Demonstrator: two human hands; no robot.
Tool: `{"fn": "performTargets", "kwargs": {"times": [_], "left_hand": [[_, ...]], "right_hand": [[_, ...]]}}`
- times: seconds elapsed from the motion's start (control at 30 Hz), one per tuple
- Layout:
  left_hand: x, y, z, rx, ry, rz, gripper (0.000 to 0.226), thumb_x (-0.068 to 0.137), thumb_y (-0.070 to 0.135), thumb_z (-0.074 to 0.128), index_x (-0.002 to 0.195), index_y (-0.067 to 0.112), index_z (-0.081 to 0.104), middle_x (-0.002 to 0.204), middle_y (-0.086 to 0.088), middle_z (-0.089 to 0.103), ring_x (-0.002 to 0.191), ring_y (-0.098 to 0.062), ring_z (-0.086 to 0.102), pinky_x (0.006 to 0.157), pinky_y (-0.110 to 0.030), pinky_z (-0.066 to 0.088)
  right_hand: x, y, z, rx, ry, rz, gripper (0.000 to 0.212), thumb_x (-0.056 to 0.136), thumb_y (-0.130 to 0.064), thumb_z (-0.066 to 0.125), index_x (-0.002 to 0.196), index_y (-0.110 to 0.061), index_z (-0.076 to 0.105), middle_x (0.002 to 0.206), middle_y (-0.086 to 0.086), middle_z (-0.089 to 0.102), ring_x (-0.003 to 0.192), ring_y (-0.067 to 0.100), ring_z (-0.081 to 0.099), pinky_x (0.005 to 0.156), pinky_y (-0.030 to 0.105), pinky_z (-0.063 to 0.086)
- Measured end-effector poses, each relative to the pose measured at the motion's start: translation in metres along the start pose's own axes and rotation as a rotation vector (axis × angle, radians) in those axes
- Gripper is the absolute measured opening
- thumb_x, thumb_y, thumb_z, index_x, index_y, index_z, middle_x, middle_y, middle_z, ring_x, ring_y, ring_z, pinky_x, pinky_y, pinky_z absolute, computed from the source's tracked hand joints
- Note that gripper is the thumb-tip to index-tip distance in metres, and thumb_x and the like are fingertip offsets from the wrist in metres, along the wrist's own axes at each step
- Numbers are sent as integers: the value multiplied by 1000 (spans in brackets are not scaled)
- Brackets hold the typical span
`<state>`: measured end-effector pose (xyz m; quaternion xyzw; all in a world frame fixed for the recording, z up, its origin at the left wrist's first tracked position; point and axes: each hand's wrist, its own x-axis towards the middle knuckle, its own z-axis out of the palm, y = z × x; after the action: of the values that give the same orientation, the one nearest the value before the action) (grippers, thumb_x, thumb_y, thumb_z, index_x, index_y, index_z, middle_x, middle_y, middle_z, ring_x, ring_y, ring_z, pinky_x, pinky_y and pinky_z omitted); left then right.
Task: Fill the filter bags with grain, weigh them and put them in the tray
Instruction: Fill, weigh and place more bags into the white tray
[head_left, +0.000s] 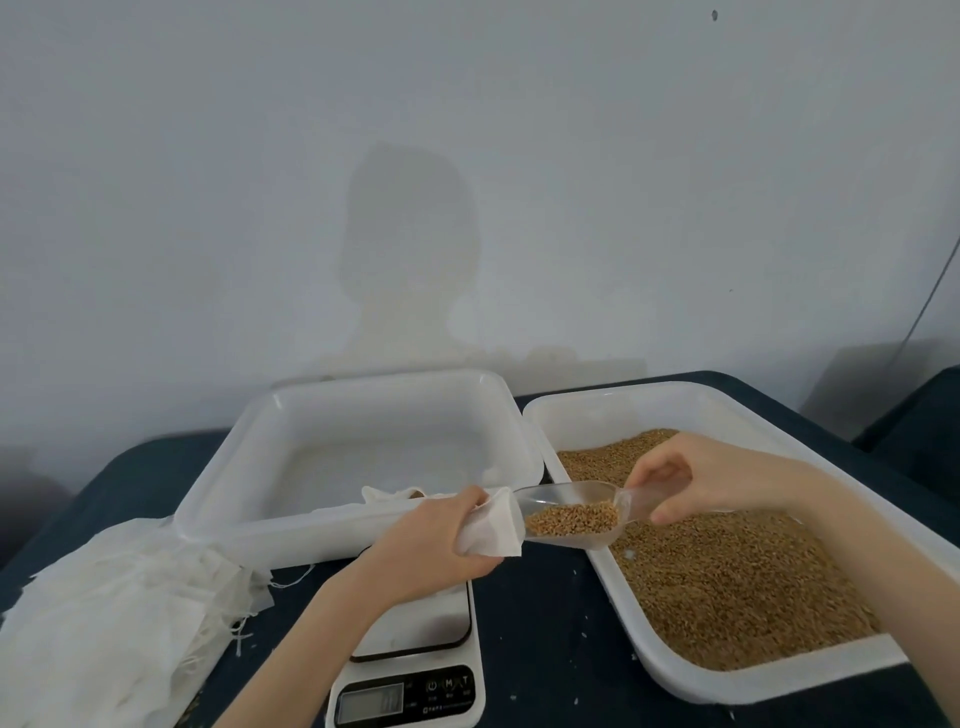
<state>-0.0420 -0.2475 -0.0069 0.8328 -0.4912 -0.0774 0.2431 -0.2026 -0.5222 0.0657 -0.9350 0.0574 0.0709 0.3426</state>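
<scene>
Sideways scoop meets bag mouth

Now the scoop, clear plastic and part full of grain, lies nearly level with its long axis running left to right. Its open front points left into the mouth of a white filter bag, and its handle points right. It hangs in the air above the gap between the two trays, over the dark desk.

The right hand pinches the scoop's handle, thumb and fingertips curled round it, the rest of the fingers bent. The left hand grips the bag, fingers wrapped round its body, holding the mouth open toward the right so that it faces the scoop. The bag's long axis runs roughly left to right too, in line with the scoop.

The right-hand tray holds a broad bed of grain beneath the right hand. The left-hand tray is white; what lies in it I cannot tell. A scale stands near the front edge, partly under the left forearm, its display facing the person. A heap of flat white bags lies at the left, beside the left-hand tray.
</scene>
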Motion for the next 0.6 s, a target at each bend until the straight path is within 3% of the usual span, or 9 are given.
{"fn": "performTargets", "kwargs": {"times": [0.13,0.33,0.6], "left_hand": [[-3,5,-1,0,4,-5,40,72,64,61,97,44,37,89,19,52,85,0,49,63,-19,34],[-8,8,-3,-22,24,-30,54,69,66,62,112,41,40,93,17,53,92,-2,47,69,-21,39],[-13,8,7,-45,97,-42,44,63,67,58,97,44,43,88,23,49,93,16,35,63,-14,29]], "right_hand": [[6,-9,5,-9,-20,-8,26,76,-22,78,94,-40,72,101,-18,71,97,0,65,91,29,52],[16,-18,11,-38,-38,-3,26,75,-27,79,97,-39,72,103,-20,71,99,-2,65,92,29,51],[24,-38,11,-41,-45,1,30,77,-14,78,103,-29,73,98,-18,73,94,-2,68,81,17,54]]}}
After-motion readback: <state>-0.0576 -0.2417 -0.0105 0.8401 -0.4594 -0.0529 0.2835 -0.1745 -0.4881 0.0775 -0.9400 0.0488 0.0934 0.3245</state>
